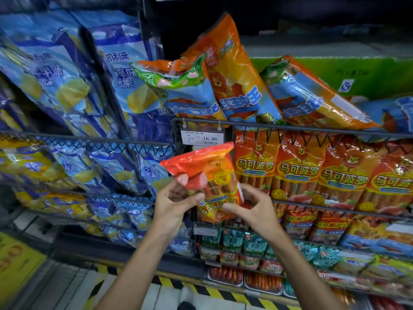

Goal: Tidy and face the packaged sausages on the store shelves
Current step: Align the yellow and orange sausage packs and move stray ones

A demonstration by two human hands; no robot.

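I hold an orange-red sausage pack (209,173) upside down in front of the shelves, at the left end of the middle wire shelf. My left hand (174,202) grips its left side, thumb on the front. My right hand (252,206) pinches its right lower part from the other side. To the right, a row of matching orange sausage packs (297,171) stands upright and facing out. On the top wire shelf (290,127), three orange-and-blue sausage packs (237,81) lean tilted and upside down.
Blue-and-yellow snack bags (67,86) fill the wire shelves at left. A price tag (202,138) reading 16.90 hangs from the top shelf rail. A green carton (357,77) sits behind. Lower shelves hold small teal packs (243,241) and trays of sausages (261,280). Yellow-black floor tape (214,291) runs below.
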